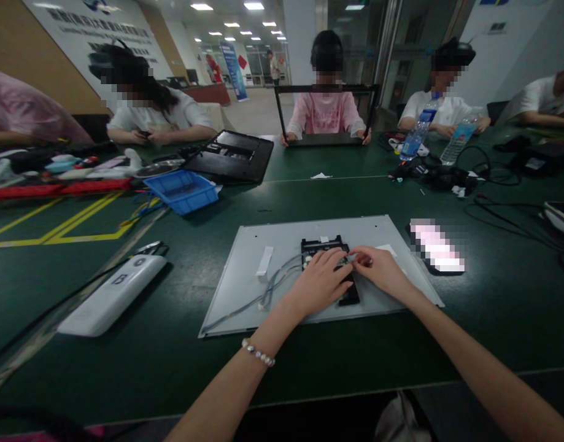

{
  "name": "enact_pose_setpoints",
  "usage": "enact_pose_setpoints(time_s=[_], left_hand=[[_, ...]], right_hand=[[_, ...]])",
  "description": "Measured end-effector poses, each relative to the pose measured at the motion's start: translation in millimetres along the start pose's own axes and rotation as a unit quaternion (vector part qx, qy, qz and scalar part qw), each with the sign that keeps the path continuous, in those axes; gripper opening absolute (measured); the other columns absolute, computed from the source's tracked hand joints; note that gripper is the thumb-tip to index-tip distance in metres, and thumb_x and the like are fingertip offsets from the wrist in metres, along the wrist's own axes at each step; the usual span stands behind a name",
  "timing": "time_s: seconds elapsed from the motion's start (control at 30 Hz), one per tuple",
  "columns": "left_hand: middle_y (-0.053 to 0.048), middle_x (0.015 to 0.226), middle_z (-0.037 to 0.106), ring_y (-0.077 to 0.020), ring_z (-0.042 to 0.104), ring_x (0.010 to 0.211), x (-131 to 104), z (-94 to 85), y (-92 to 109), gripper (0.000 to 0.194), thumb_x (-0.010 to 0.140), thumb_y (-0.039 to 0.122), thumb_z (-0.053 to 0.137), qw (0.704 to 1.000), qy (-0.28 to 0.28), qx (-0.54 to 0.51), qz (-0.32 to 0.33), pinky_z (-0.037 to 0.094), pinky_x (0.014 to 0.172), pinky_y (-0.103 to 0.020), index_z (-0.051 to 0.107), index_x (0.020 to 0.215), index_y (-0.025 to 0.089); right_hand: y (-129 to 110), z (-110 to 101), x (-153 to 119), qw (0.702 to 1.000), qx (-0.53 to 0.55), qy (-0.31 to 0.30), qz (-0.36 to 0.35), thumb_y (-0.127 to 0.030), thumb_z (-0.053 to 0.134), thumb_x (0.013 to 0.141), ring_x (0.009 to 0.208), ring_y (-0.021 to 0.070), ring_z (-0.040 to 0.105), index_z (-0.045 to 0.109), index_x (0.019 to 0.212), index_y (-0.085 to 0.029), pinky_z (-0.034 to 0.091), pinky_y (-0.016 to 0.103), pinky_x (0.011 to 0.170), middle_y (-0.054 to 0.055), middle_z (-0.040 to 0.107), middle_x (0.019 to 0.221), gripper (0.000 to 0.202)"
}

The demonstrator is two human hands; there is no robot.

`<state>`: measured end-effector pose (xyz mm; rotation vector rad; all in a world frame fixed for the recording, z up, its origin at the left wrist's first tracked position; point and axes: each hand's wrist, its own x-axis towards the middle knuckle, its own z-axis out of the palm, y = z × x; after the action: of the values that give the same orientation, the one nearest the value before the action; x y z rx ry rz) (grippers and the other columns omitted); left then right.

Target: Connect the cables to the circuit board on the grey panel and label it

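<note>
Laid the left hand palm-down across the black plastic bracket, with fingers spread over its middle and a beaded bracelet on the wrist. Bent the right hand inward at the bracket's right edge, with thumb and index finger drawn close together; could not make out any item between them. Had the bracket lying flat on a gray metal panel, near its middle, on the green desk. Saw gray cables running from the bracket's left side toward the panel's near left corner, and a white tape strip nearby. Noted a smartphone just right of the panel, a white oblong device marked "B" to the left, and a blue plastic bin farther out, beside a black casing. Saw, opposite, a person in pink gripping a black rectangular frame upright.
</note>
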<state>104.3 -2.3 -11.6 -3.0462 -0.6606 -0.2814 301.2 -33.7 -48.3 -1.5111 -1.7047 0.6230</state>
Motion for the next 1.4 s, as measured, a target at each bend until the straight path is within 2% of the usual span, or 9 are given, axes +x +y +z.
enact_pose_setpoints(time_s=[0.27, 0.47, 0.57, 0.7, 0.8, 0.9, 1.13, 1.27, 1.4], left_hand=[[-0.01, 0.137, 0.04, -0.025, 0.027, 0.133, 0.7, 1.8, -0.1, 0.032, 0.093, 0.032, 0.041, 1.0, 0.004, -0.002, -0.002, 0.021, 0.11, -0.044, 0.048, 0.122, 0.02], [-0.008, 0.139, 0.038, -0.0244, 0.027, 0.133, 0.2, -10.5, -4.2, 0.039, 0.093, 0.035, 0.043, 0.999, 0.019, -0.028, -0.021, 0.022, 0.109, -0.044, 0.042, 0.13, 0.022], [-0.008, 0.134, 0.044, -0.0238, 0.037, 0.126, -3.9, -26.5, -27.9, 0.033, 0.093, 0.031, 0.039, 0.994, 0.059, -0.044, -0.081, 0.029, 0.105, -0.043, 0.047, 0.124, 0.021], [-0.008, 0.117, 0.053, -0.021, 0.053, 0.104, -22.9, -42.2, -81.2, 0.03, 0.09, 0.025, 0.04, 0.973, 0.112, -0.08, -0.186, 0.04, 0.095, -0.038, 0.054, 0.115, 0.018], [-0.009, 0.118, 0.053, -0.0158, 0.058, 0.078, -44.8, -39.3, -115.0, 0.035, 0.083, 0.026, 0.046, 0.961, 0.083, -0.115, -0.236, 0.046, 0.083, -0.035, 0.055, 0.116, 0.017], [-0.009, 0.117, 0.054, -0.0142, 0.058, 0.071, -62.9, -27.3, -131.6, 0.04, 0.077, 0.026, 0.049, 0.95, 0.045, -0.148, -0.27, 0.048, 0.078, -0.033, 0.055, 0.116, 0.017], [-0.005, 0.089, 0.064, -0.0149, 0.059, 0.07, -71.7, -12.8, -135.3, 0.025, 0.073, 0.029, 0.052, 0.934, 0.054, -0.182, -0.301, 0.047, 0.072, -0.028, 0.065, 0.092, 0.018], [-0.004, 0.083, 0.065, -0.0159, 0.058, 0.072, -75.9, -25.7, -135.5, 0.021, 0.076, 0.034, 0.052, 0.92, 0.098, -0.202, -0.321, 0.045, 0.068, -0.028, 0.065, 0.082, 0.018], [-0.003, 0.078, 0.064, -0.0144, 0.057, 0.067, -82.6, -47.5, -126.5, 0.024, 0.074, 0.038, 0.056, 0.861, 0.158, -0.314, -0.367, 0.045, 0.06, -0.025, 0.065, 0.084, 0.017]], right_hand=[[-0.3, -2.8, -1.9, 0.997, -0.062, -0.024, -0.039, -0.013, 0.055, 0.077, 0.073, 0.0149, 0.059, 0.066, 0.085, -0.02, 0.047, 0.03, 0.069, 0.003, 0.061, 0.087, 0.016], [-4.3, -10.9, -2.5, 0.997, -0.063, 0.013, -0.044, -0.017, 0.054, 0.08, 0.072, 0.015, 0.058, 0.066, 0.083, -0.019, 0.046, 0.029, 0.069, 0.004, 0.062, 0.086, 0.013], [-6.7, -15.8, -4.0, 0.996, -0.07, 0.042, -0.033, -0.02, 0.053, 0.081, 0.069, 0.0145, 0.057, 0.066, 0.083, -0.02, 0.045, 0.029, 0.068, 0.003, 0.061, 0.085, 0.012], [-10.5, -18.3, -6.5, 0.994, -0.084, 0.06, -0.031, -0.021, 0.053, 0.082, 0.067, 0.0141, 0.056, 0.066, 0.085, -0.02, 0.045, 0.03, 0.071, 0.004, 0.061, 0.09, 0.013], [-14.4, -17.6, -8.2, 0.993, -0.096, 0.051, -0.036, -0.021, 0.051, 0.083, 0.068, 0.0145, 0.056, 0.065, 0.087, -0.021, 0.045, 0.031, 0.072, 0.004, 0.06, 0.093, 0.014], [-16.8, -16.0, -9.8, 0.993, -0.103, 0.033, -0.046, -0.02, 0.05, 0.084, 0.07, 0.015, 0.057, 0.065, 0.088, -0.021, 0.045, 0.032, 0.073, 0.005, 0.059, 0.094, 0.015], [-16.1, -13.0, -11.3, 0.993, -0.107, 0.015, -0.057, -0.019, 0.049, 0.084, 0.073, 0.0157, 0.058, 0.064, 0.089, -0.021, 0.046, 0.033, 0.074, 0.005, 0.06, 0.096, 0.016], [-18.5, -13.6, -11.0, 0.992, -0.109, 0.027, -0.063, -0.018, 0.048, 0.084, 0.078, 0.0169, 0.058, 0.064, 0.088, -0.021, 0.046, 0.033, 0.076, 0.005, 0.06, 0.096, 0.016], [-22.6, -13.0, -12.0, 0.991, -0.097, 0.046, -0.074, -0.018, 0.047, 0.084, 0.083, 0.0181, 0.058, 0.064, 0.091, -0.022, 0.045, 0.033, 0.077, 0.005, 0.06, 0.095, 0.018]])
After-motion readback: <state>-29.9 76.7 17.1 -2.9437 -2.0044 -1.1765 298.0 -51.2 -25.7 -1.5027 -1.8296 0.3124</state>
